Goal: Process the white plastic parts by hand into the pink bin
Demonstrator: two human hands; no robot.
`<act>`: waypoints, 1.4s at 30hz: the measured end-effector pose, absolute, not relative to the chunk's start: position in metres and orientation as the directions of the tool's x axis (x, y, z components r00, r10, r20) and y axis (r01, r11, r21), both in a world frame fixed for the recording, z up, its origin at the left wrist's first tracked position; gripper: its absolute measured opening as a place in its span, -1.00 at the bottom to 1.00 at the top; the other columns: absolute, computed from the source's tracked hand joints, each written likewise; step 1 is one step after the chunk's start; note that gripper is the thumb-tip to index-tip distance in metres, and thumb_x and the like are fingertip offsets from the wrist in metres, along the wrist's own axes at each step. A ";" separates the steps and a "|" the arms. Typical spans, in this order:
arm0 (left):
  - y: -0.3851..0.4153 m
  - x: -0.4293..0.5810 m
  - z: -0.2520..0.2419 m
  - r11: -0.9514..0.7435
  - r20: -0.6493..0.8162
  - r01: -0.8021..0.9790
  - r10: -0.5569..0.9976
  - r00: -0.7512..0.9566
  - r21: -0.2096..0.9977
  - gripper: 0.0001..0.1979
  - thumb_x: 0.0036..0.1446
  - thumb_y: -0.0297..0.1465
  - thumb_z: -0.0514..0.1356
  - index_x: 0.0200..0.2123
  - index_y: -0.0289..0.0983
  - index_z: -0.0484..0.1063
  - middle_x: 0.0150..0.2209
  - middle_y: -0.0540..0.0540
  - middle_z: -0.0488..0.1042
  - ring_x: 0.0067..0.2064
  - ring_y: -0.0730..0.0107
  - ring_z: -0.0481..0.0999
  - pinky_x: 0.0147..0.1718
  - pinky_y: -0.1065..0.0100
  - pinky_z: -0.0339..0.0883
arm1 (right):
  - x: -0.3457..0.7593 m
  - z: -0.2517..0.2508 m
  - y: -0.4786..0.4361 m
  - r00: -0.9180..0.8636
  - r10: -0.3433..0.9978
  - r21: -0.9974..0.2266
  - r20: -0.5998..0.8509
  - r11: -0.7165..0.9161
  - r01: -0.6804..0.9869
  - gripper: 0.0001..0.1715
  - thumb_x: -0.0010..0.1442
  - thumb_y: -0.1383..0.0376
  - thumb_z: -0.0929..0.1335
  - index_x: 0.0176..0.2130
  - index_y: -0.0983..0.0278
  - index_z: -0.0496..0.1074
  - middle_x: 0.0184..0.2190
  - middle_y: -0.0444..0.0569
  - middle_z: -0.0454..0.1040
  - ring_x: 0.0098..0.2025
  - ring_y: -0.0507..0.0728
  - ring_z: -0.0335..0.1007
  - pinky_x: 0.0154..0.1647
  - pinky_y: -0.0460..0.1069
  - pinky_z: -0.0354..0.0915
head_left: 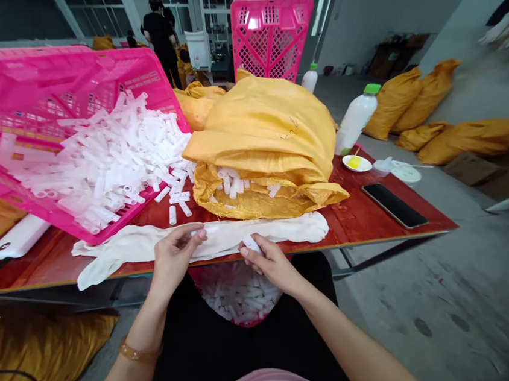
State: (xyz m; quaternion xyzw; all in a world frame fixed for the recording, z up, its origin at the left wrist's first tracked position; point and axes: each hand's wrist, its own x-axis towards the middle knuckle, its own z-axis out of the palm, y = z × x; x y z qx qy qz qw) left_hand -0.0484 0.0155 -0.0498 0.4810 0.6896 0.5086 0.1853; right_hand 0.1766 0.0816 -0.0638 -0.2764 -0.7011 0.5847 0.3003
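Note:
My left hand (pixel 178 251) pinches a small white plastic piece (pixel 207 231) between thumb and fingers, above a white cloth (pixel 135 240) along the table's near edge. To its right, my right hand (pixel 270 261) grips another white plastic piece (pixel 251 243). The two pieces are apart. Many similar white pieces fill a tilted pink crate (pixel 173 100) on the left, and some lie loose (pixel 181 198) on the table. A yellow woven sack (pixel 266 119) lies with its mouth toward me, white pieces showing inside. Below the table edge, between my legs, a container holds more white pieces (pixel 235 291).
On the red table (pixel 346 224) are a phone (pixel 393 205), a small dish with something yellow (pixel 357 163) and a green-capped white bottle (pixel 357 119). A white bar-shaped device (pixel 19 238) with a black cable lies left. Yellow sacks (pixel 395 102) rest on the floor; a person (pixel 159 38) stands behind.

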 end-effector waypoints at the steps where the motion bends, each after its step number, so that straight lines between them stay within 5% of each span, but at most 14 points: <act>1: 0.015 -0.041 -0.053 0.009 0.173 0.394 0.889 -0.424 0.919 -0.57 0.11 -0.09 0.34 -0.12 -0.31 0.62 -0.37 -0.13 0.65 -0.33 0.28 0.61 -0.28 0.32 0.48 | 0.172 -0.067 0.080 -0.669 0.739 -0.995 0.077 0.099 -0.005 -0.63 0.37 0.01 0.31 -0.16 0.28 0.36 -0.39 -0.13 0.38 -0.43 0.02 0.26 -0.42 -0.10 0.22; 4: 0.008 -0.021 -0.056 -0.006 0.083 0.286 0.962 -0.259 0.958 -0.56 0.12 -0.11 0.35 -0.07 -0.30 0.61 -0.26 -0.16 0.68 -0.28 0.22 0.65 -0.23 0.28 0.53 | 0.164 -0.069 0.076 -0.659 0.744 -0.994 0.111 0.086 -0.070 -0.63 0.37 0.02 0.32 -0.13 0.28 0.36 -0.35 -0.10 0.43 -0.38 0.05 0.36 -0.35 -0.08 0.29; 9: -0.012 -0.007 -0.047 -0.111 0.249 0.555 0.952 -0.180 0.824 -0.71 0.17 -0.16 0.32 -0.14 -0.19 0.65 -0.15 -0.14 0.61 -0.11 0.18 0.61 -0.08 0.23 0.49 | 0.173 -0.055 0.068 -0.671 0.706 -0.940 0.228 0.339 0.038 -0.74 0.39 0.12 0.33 -0.11 0.27 0.44 -0.29 -0.09 0.50 -0.25 0.08 0.40 -0.19 -0.07 0.28; 12: -0.022 -0.007 -0.039 -0.113 0.363 0.656 0.895 -0.259 0.746 -0.75 0.12 -0.16 0.35 -0.23 -0.19 0.64 -0.28 -0.08 0.49 -0.23 0.28 0.53 -0.22 0.32 0.45 | 0.182 -0.052 0.063 -0.691 0.675 -0.912 0.259 0.406 0.055 -0.74 0.40 0.15 0.32 -0.07 0.27 0.47 -0.18 -0.04 0.53 -0.16 0.11 0.42 -0.10 -0.05 0.27; 16: -0.029 -0.002 -0.029 -0.022 0.234 0.486 0.895 -0.379 0.874 -0.71 0.23 -0.16 0.28 -0.13 -0.24 0.51 -0.40 0.02 0.47 -0.45 0.46 0.42 -0.46 0.46 0.30 | 0.190 -0.056 0.055 -0.702 0.678 -0.902 0.217 0.415 0.122 -0.73 0.39 0.14 0.34 -0.05 0.27 0.46 -0.23 -0.08 0.51 -0.24 0.08 0.41 -0.17 -0.07 0.25; 20: -0.033 0.005 -0.024 -0.034 0.234 0.564 0.929 -0.286 0.825 -0.75 0.27 -0.18 0.23 -0.10 -0.22 0.47 -0.36 0.02 0.54 -0.49 0.48 0.40 -0.46 0.46 0.29 | 0.194 -0.061 0.049 -0.709 0.677 -0.892 0.196 0.423 0.157 -0.73 0.43 0.12 0.30 -0.06 0.26 0.42 -0.27 -0.11 0.48 -0.27 0.06 0.40 -0.22 -0.09 0.25; 26: -0.037 0.021 -0.039 -0.065 0.159 0.593 0.981 -0.108 0.803 -0.62 0.41 -0.17 0.02 0.08 -0.26 0.45 -0.07 -0.16 0.58 -0.12 0.26 0.56 -0.12 0.31 0.40 | 0.193 -0.070 0.042 -0.691 0.629 -0.684 0.355 0.679 0.267 -0.77 0.45 0.24 0.22 -0.03 0.30 0.38 -0.16 0.08 0.47 -0.15 0.17 0.39 -0.11 0.01 0.29; 30: -0.039 0.020 -0.050 -0.058 0.143 0.505 0.981 -0.130 0.861 -0.49 0.42 -0.17 -0.01 0.33 -0.24 0.22 0.13 -0.22 0.49 0.10 0.18 0.50 0.07 0.23 0.34 | 0.193 -0.067 0.043 -0.730 0.634 -0.811 0.255 0.552 0.196 -0.81 0.44 0.22 0.26 -0.10 0.29 0.37 -0.19 0.00 0.44 -0.18 0.11 0.39 -0.14 -0.04 0.28; 36: -0.035 -0.005 -0.041 -0.140 0.207 0.481 0.974 -0.090 0.866 -0.81 0.31 -0.25 0.21 -0.19 -0.26 0.52 -0.28 -0.06 0.55 -0.26 0.37 0.49 -0.23 0.41 0.33 | 0.198 -0.062 0.044 -0.822 0.552 -0.916 0.144 0.389 0.101 -0.66 0.42 0.08 0.29 -0.26 0.30 0.36 -0.47 -0.22 0.32 -0.45 -0.02 0.27 -0.43 -0.14 0.16; 39: -0.031 -0.001 -0.038 -0.077 0.119 0.403 0.990 -0.081 0.912 -0.71 0.34 -0.23 0.17 -0.37 -0.28 0.50 -0.44 -0.02 0.48 -0.40 0.45 0.38 -0.38 0.44 0.24 | 0.197 -0.069 0.040 -0.779 0.583 -0.772 0.231 0.597 0.217 -0.75 0.46 0.21 0.24 -0.08 0.33 0.40 -0.33 -0.09 0.47 -0.36 0.03 0.38 -0.37 -0.11 0.24; 42: -0.029 0.012 -0.041 0.042 -0.004 0.221 0.985 -0.171 0.974 -0.63 0.33 -0.19 0.18 -0.47 -0.29 0.42 -0.54 0.04 0.37 -0.50 0.51 0.23 -0.49 0.46 0.10 | 0.195 -0.078 0.037 -0.685 0.609 -0.391 0.399 0.789 0.474 -0.67 0.45 0.40 0.18 0.10 0.40 0.37 -0.26 0.06 0.52 -0.29 0.12 0.44 -0.32 -0.04 0.29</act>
